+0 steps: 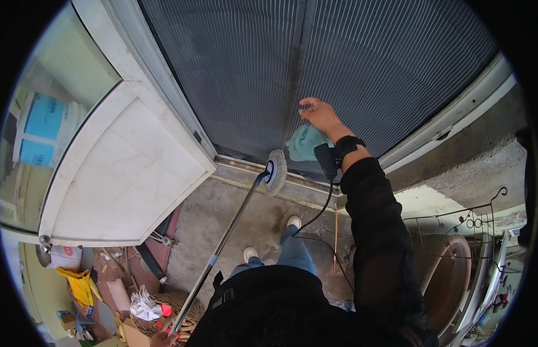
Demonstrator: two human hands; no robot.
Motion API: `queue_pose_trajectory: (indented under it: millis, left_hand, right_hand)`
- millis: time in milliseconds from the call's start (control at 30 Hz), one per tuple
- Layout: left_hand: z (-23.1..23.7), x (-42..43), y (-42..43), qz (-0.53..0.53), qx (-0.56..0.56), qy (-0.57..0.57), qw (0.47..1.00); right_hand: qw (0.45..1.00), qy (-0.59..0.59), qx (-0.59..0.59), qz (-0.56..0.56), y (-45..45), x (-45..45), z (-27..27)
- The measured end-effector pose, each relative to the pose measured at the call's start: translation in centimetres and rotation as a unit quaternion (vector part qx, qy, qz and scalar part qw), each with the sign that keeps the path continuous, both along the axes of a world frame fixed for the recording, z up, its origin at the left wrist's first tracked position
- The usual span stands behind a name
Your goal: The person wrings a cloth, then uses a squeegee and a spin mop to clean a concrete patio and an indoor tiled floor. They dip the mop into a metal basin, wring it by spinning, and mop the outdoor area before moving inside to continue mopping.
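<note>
My left hand point(164, 340), at the bottom edge, grips the lower end of a metal telescopic mop pole point(213, 256). At its far end, a round mop head point(276, 172) with a shaggy pale pad is tilted on edge by the door sill. My right hand point(322, 116) reaches up in front of a dark pleated screen point(247, 78), thumb and forefinger bent and apart. Directly below it is a bunched teal cloth point(308, 143); whether the hidden fingers hold the cloth is unclear. A black strap with a cabled box point(326, 160) sits at my right wrist.
A white door point(134, 173) stands ajar on the left, with a paint bucket point(47, 130) behind its glass. Lower left are a wicker basket point(190, 303) and a yellow bag point(78, 288). At right are a large pot point(451, 282) and a wrought-iron rack point(462, 212). A cable point(323, 212) hangs near my feet.
</note>
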State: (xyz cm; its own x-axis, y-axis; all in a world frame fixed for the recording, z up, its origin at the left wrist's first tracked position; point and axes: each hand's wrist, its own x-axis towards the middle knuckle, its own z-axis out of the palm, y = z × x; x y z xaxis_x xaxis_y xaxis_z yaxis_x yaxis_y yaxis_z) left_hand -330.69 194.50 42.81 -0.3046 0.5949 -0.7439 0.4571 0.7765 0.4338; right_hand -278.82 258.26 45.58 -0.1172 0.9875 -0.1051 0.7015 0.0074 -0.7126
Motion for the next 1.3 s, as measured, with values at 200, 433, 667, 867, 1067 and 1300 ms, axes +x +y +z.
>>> queue_pose_trajectory:
  millis: [200, 433, 667, 867, 1067, 1300]
  left_hand:
    - [2.3, 9.0, 6.4, 0.007, -0.033, 0.034, 0.999]
    - [1.6, 19.3, 17.0, 0.046, -0.112, -0.037, 0.992]
    - [0.6, 25.2, 31.1, 0.259, -0.147, -0.218, 0.929]
    - [-2.6, 25.8, 45.7, 0.179, -0.035, -0.166, 0.969]
    - [-5.0, 25.6, 57.5, 0.172, 0.009, -0.138, 0.975]
    - [-8.6, 24.2, 68.3, 0.194, 0.013, -0.102, 0.976]
  right_hand:
    - [0.999, -0.026, 0.033, -0.017, 11.9, 6.2, 2.3]
    - [0.983, -0.064, 0.099, -0.142, 22.1, 15.0, 2.7]
    - [0.949, -0.044, 0.214, -0.225, 26.7, 22.0, 2.1]
    - [0.921, 0.238, 0.005, -0.309, 27.5, 23.4, 5.7]
    - [0.803, 0.401, 0.116, -0.426, 30.0, 26.4, 6.8]
    - [0.848, -0.146, 0.369, -0.352, 29.1, 30.9, -2.8]
